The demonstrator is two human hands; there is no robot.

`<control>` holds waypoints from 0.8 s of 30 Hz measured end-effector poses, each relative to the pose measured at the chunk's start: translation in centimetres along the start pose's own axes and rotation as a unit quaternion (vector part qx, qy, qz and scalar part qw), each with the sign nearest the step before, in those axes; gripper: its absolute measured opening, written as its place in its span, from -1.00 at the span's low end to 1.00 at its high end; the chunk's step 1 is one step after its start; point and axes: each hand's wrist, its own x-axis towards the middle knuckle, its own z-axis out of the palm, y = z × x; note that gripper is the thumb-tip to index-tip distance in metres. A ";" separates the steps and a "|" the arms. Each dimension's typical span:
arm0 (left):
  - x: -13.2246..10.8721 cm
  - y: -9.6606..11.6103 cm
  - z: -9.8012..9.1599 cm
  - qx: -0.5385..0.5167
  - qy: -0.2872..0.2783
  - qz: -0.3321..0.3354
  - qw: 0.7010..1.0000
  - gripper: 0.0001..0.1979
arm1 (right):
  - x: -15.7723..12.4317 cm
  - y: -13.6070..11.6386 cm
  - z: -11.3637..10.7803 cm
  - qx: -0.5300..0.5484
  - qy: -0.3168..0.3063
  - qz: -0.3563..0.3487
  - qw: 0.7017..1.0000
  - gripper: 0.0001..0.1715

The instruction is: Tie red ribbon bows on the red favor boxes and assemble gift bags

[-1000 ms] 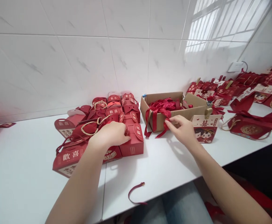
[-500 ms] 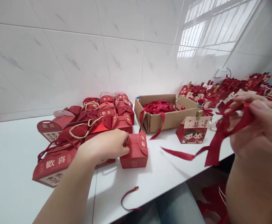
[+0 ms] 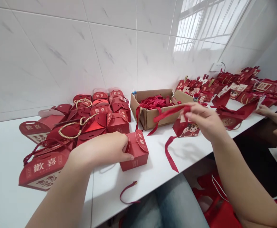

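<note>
My left hand [image 3: 110,147] grips the side of a small red gift box [image 3: 136,151] near the middle of the white table; its fingertips are partly hidden behind the lid flap. Pinched in my right hand [image 3: 205,118] is a red ribbon [image 3: 170,150], its loose ends dangling over the table. Behind that ribbon stands a box with a cartoon couple [image 3: 192,129], partly covered by it. A cardboard box [image 3: 167,116] full of red ribbons sits at the back, just beyond both hands.
Several red gift boxes [image 3: 100,110] crowd the left, some with rope handles. More decorated boxes [image 3: 238,82] pile up along the wall at right. A thin dark-red strap [image 3: 123,192] lies by the front edge. Another person's hand [image 3: 269,114] shows at far right.
My right hand has moved left and inward with the ribbon, closer to the small box. My left hand stays on that box. The view has shifted, bringing another person's hands into sight.
</note>
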 end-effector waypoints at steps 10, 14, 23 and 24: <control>0.3 0.8 -0.8 -0.006 -0.035 -0.028 0.999 -0.75 | -5.3 4.6 0.8 -0.392 -0.246 0.088 0.882 -0.68; 0.6 0.7 -0.6 0.004 -0.051 -0.016 0.999 -0.75 | -3.9 4.4 3.9 -0.328 -0.213 0.031 0.920 -0.73; 1.7 1.2 0.3 0.004 -0.034 0.080 0.996 -0.75 | -2.2 6.0 6.5 -0.296 -0.160 0.093 0.937 -0.85; 1.7 1.3 0.4 0.001 -0.030 0.091 0.995 -0.76 | -2.2 5.6 5.9 -0.281 -0.149 0.096 0.943 -0.81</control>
